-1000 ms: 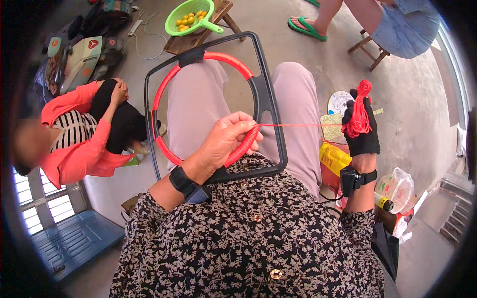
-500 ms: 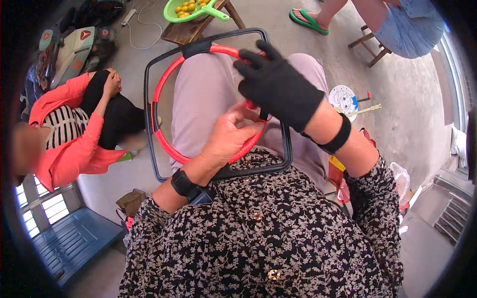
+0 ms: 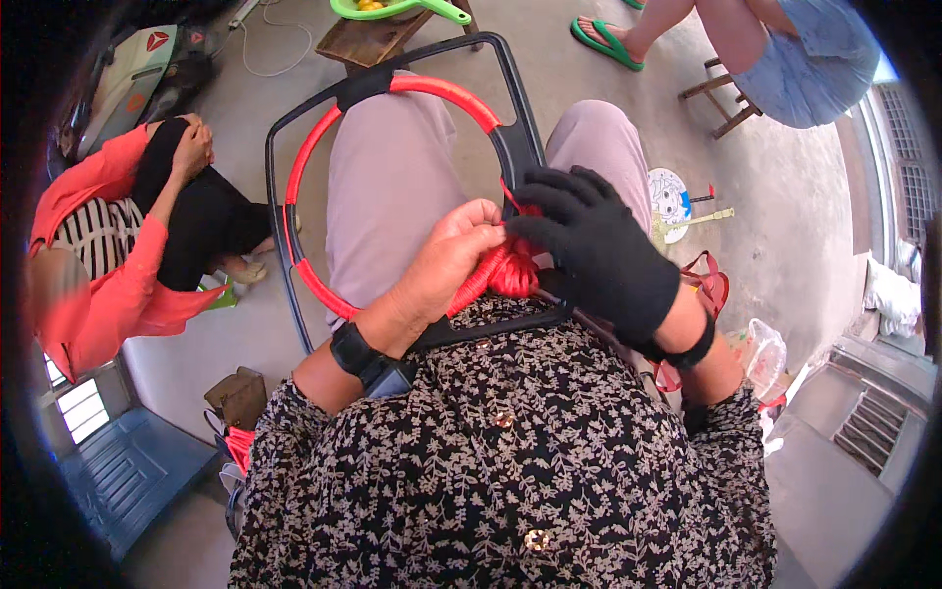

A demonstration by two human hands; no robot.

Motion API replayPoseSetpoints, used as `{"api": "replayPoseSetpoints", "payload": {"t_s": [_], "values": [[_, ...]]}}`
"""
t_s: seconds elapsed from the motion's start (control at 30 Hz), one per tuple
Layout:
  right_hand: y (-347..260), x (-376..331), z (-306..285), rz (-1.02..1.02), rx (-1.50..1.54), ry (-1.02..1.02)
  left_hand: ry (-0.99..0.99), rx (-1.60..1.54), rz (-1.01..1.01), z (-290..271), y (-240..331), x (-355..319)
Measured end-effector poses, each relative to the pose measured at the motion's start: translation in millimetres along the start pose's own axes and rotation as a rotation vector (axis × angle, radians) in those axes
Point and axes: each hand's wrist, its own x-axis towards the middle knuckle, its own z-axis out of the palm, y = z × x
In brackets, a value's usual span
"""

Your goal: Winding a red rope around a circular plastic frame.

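A round ring (image 3: 446,90) wrapped in glossy red strand, with black sections, sits inside a black frame with rounded corners (image 3: 481,330) resting across my lap. My bare left hand (image 3: 442,260) pinches at the ring's right side, thumb and forefinger together. In its black glove, my right hand (image 3: 608,255) is bent close beside it, its fingertips gathered at the red strand. A loose bundle of shiny red strand (image 3: 514,275) hangs just below both hands. The exact grip of the gloved fingers is partly hidden.
A person in a coral jacket (image 3: 128,265) sits at the left. Ahead is a wooden stool (image 3: 368,41) bearing a green strainer (image 3: 446,10) with yellow fruit. Another person in green flip-flops (image 3: 613,44) sits far right. A round picture fan (image 3: 669,203) and plastic bag (image 3: 763,355) lie right.
My right hand has come down from the ring's upper right to beside my left hand. The red bundle now shows below them. The view has shifted slightly.
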Motion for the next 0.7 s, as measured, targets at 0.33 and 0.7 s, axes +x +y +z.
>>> {"api": "replayPoseSetpoints", "payload": {"t_s": [0.33, 0.7], "values": [[-4.4, -6.7, 11.1, 0.000, 0.002, 0.014, -0.014, -0.156, -0.059, 4.0, 2.5, 2.0], [17.4, -79.8, -28.2, 0.814, 1.459, 0.999, 0.054, -0.048, -0.176, 1.0, 7.0, -2.6]]}}
